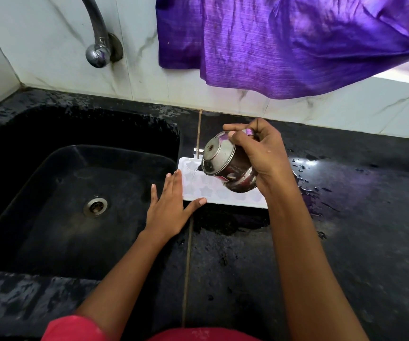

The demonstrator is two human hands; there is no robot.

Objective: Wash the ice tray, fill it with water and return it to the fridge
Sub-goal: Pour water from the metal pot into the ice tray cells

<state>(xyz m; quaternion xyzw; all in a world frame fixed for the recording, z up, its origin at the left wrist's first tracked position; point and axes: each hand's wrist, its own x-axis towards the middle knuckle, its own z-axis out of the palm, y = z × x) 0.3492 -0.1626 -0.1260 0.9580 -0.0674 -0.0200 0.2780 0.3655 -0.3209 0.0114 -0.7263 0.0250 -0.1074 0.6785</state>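
Note:
A white ice tray (206, 187) with star-shaped cells lies flat on the black counter just right of the sink. My right hand (260, 153) grips a steel cup (225, 163) tilted on its side above the tray, and a thin trickle of water runs from it into the tray's left cells. My left hand (171, 205) rests flat with fingers spread against the tray's left end, thumb along its front edge. The cup and my right hand hide the tray's back right part.
A deep black sink (51, 188) with a steel drain (95, 206) lies to the left. A chrome tap (97, 43) comes out of the tiled wall above it. A purple cloth (284, 45) hangs over the counter. The black counter (358, 205) is wet with puddles.

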